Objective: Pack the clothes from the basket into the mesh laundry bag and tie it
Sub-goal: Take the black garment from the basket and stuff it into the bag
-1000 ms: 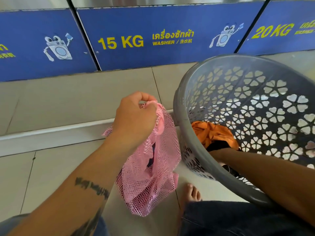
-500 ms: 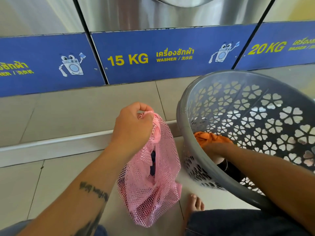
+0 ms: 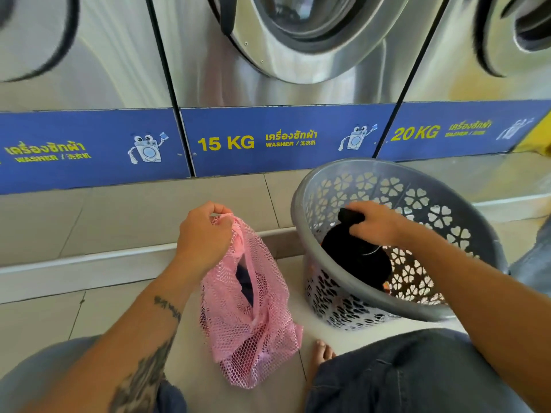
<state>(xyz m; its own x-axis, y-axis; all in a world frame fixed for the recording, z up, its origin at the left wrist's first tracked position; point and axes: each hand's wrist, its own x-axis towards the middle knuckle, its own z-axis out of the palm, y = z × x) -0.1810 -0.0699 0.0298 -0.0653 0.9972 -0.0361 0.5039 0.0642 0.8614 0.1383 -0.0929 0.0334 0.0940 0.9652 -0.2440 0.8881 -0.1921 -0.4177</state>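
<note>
Head view: the grey basket [image 3: 301, 222] stands tilted on the tiled floor in front of the 15 KG washer [image 3: 286, 49]. The right hand [image 3: 375, 223] is inside the basket, fingers clenched round a black garment [image 3: 354, 257] that hangs from it above the basket's bottom. Just left of the basket, the left hand [image 3: 202, 236] grips the gathered rim of the pink mesh laundry bag [image 3: 253, 320], which hangs down with dark clothing inside. A bare foot [image 3: 320, 354] shows below the basket.
</note>
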